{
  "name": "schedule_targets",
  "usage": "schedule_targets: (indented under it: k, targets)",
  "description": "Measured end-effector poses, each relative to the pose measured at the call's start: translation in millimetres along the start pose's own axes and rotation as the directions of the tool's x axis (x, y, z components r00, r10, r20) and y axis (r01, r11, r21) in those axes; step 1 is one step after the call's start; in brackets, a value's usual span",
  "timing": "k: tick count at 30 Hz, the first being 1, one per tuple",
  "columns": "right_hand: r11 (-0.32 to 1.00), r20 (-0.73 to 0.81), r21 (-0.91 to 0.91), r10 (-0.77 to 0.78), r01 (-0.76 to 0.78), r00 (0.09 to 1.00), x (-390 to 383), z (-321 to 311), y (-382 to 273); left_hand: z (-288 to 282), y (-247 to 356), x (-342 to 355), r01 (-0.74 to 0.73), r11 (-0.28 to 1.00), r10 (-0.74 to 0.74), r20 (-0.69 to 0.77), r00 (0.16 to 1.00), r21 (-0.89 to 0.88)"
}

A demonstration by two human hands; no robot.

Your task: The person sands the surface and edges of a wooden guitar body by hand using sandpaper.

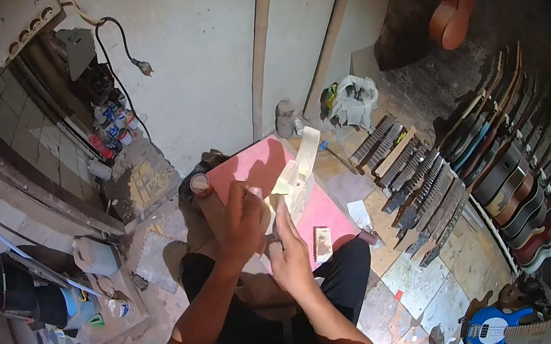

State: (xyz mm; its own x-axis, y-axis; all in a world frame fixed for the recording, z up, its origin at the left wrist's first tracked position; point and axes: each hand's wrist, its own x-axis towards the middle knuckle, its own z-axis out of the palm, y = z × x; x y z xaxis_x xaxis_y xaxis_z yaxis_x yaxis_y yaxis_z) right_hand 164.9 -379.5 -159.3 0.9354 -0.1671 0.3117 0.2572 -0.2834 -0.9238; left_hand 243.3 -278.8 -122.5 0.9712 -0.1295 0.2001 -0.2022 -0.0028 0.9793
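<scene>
My left hand (pixel 244 219) is curled tight round the lower end of a pale guitar neck (pixel 298 175); right hand (pixel 291 254) flat open against it, over pink board (pixel 255 162) w/ sanding block (pixel 322 243) nearby.

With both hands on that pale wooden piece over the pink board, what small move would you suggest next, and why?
Probably keep the left hand bracing the pale wooden piece and slide the right hand further up it. The piece stands out past both hands over the pink board, so its far end looks unsupported.

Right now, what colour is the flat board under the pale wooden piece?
Pink, plain with no pattern; the flat board shows best in the head view, beneath the pale wooden piece.
</scene>
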Motion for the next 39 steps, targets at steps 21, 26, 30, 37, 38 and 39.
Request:
schedule_targets:
  k: [21,26,30,37,38,39]
  targets:
    - [0.998,0.183,0.042,0.032,-0.041,0.983,15,-31,-49,9,-20,-1,-0.346,0.924,0.376,-0.231,0.897,0.163]
    - [0.968,0.153,-0.201,-0.12,0.15,0.981,14,-34,-54,17,-32,-7,-0.175,0.984,0.173,-0.259,0.95,0.017]
    - [0.95,0.211,-0.285,-0.067,0.127,0.975,26,-40,-69,16,-20,2,-0.157,0.986,0.165,-0.236,0.958,0.053]
    - [0.901,0.28,-0.411,-0.023,0.141,0.96,33,-41,-88,12,-45,4,-0.244,0.962,0.268,-0.241,0.933,0.123]
    - [0.902,0.29,-0.408,-0.016,0.139,0.957,30,-44,-92,9,-46,1,-0.246,0.969,0.248,-0.223,0.943,0.041]
    - [0.89,0.296,-0.428,-0.025,0.156,0.955,25,-48,-91,10,-47,-2,-0.242,0.969,0.228,-0.204,0.952,-0.047]
